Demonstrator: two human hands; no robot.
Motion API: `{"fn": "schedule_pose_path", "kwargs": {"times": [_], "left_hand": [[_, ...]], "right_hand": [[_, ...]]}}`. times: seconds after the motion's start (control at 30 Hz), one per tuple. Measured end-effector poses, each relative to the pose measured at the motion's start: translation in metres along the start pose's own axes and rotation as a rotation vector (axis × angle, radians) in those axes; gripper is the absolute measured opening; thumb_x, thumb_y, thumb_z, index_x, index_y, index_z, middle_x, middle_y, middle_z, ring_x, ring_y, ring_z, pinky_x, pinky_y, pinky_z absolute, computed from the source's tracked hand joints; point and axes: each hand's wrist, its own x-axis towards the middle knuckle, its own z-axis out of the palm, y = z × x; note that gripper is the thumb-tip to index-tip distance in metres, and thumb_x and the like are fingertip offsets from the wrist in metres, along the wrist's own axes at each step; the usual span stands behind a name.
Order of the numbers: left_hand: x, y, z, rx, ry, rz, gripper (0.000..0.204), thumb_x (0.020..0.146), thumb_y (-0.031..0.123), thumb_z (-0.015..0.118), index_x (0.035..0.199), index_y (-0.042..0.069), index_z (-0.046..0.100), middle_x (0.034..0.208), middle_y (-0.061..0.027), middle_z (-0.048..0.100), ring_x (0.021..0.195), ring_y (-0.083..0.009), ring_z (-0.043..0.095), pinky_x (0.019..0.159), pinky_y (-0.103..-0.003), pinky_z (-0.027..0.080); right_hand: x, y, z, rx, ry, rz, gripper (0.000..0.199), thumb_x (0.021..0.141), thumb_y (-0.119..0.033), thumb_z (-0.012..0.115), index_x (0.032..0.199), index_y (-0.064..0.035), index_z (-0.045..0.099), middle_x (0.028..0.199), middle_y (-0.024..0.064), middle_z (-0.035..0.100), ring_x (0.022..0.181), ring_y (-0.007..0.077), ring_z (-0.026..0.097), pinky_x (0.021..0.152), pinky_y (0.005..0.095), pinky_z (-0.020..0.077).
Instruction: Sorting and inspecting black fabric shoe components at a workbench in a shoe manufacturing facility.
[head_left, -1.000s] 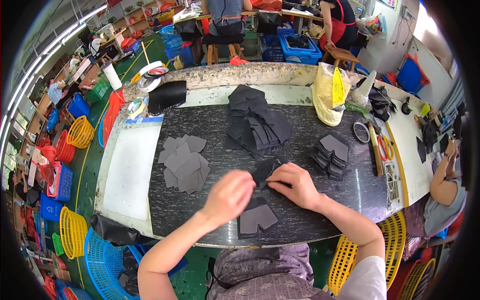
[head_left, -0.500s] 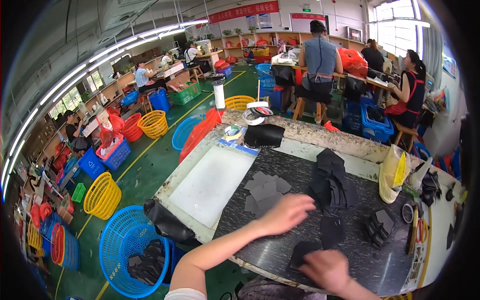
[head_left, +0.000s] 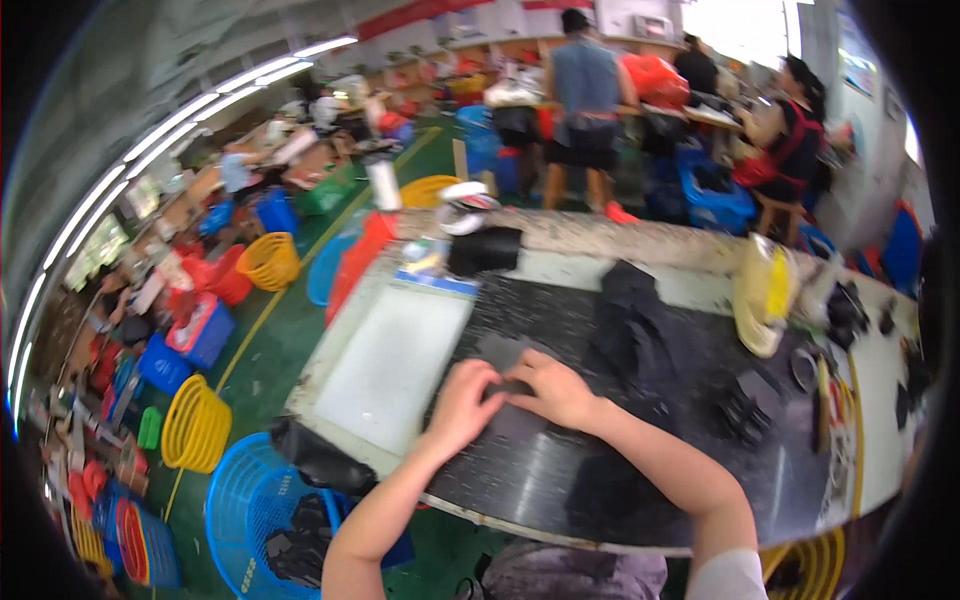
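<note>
My left hand (head_left: 463, 405) and my right hand (head_left: 555, 390) meet over the fanned pile of grey flat pieces (head_left: 500, 350) on the dark speckled board (head_left: 530, 480). Thumbs and forefingers are pinched close together at a grey piece (head_left: 512, 388) near the pile's front, partly hidden by the fingers and blurred. To the right of my hands lies a larger stack of black pieces (head_left: 635, 325). A dark piece (head_left: 610, 485) lies flat nearer the board's front edge. Further right sits a small stack of black pieces (head_left: 748, 405).
A white panel (head_left: 392, 345) lies left of the board. Tape rolls (head_left: 465, 208) and a black roll of material (head_left: 485, 251) stand behind; a yellow-white bag (head_left: 765, 295) and scissors (head_left: 848, 405) lie right. A blue basket (head_left: 235, 520) holds dark scraps on the floor. People sit beyond.
Both hands have come together at the grey pile, the right one travelling up and left from the dark piece at the front. The whole view has shifted and blurred.
</note>
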Motion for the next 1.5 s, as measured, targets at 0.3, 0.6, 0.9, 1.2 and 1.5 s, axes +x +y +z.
{"fn": "schedule_pose_path", "kwargs": {"times": [0.3,0.6,0.9,1.2,1.5], "left_hand": [[0.041,0.027,-0.042,-0.218,0.637,-0.091,0.007,0.092,0.006,0.063,0.096,0.0,0.064,0.086,-0.0113,0.067,0.072,-0.0194,0.066,0.067,-0.032,0.053],[-0.023,0.121,0.033,-0.586,0.089,0.163,0.014,0.087,0.003,0.066,0.1,0.002,0.058,0.11,-0.0099,0.057,0.098,-0.026,0.057,0.078,-0.037,0.05],[-0.031,0.142,0.012,-0.865,-0.119,-0.235,0.035,0.088,-0.005,0.067,0.122,0.002,0.061,0.099,-0.01,0.065,0.088,-0.0121,0.064,0.072,-0.026,0.054],[-0.059,0.157,0.045,-0.918,-0.225,-0.256,0.046,0.087,-0.007,0.067,0.131,-0.002,0.054,0.084,-0.0056,0.064,0.06,-0.0084,0.062,0.056,-0.021,0.053],[-0.065,0.142,0.035,-0.753,-0.405,-0.436,0.052,0.088,-0.006,0.067,0.136,0.008,0.054,0.074,0.0,0.063,0.059,-0.0046,0.061,0.053,-0.021,0.051]], "right_hand": [[-0.039,-0.032,-0.012,-0.169,0.122,-0.185,0.016,0.081,-0.013,0.073,0.094,-0.0049,0.069,0.099,0.0102,0.064,0.093,0.0302,0.063,0.079,0.0371,0.0532],[-0.108,-0.074,-0.043,0.886,0.251,0.336,0.049,0.096,-0.01,0.064,0.138,0.0056,0.046,0.122,0.0118,0.061,0.109,0.0146,0.061,0.093,0.03,0.0503],[-0.157,-0.073,-0.073,0.892,-0.068,0.507,0.027,0.103,-0.014,0.053,0.12,0.0069,0.059,0.092,0.0103,0.068,0.08,0.0152,0.07,0.065,0.027,0.0574],[-0.188,-0.078,-0.085,0.753,0.013,0.591,0.035,0.095,-0.01,0.064,0.129,-0.0045,0.058,0.085,0.0083,0.072,0.063,0.0101,0.066,0.06,0.0261,0.0557],[-0.191,-0.065,-0.066,0.248,0.046,0.461,0.043,0.09,-0.012,0.067,0.129,-0.0048,0.051,0.061,0.0063,0.056,0.054,0.0219,0.063,0.053,0.0337,0.0519]]}}
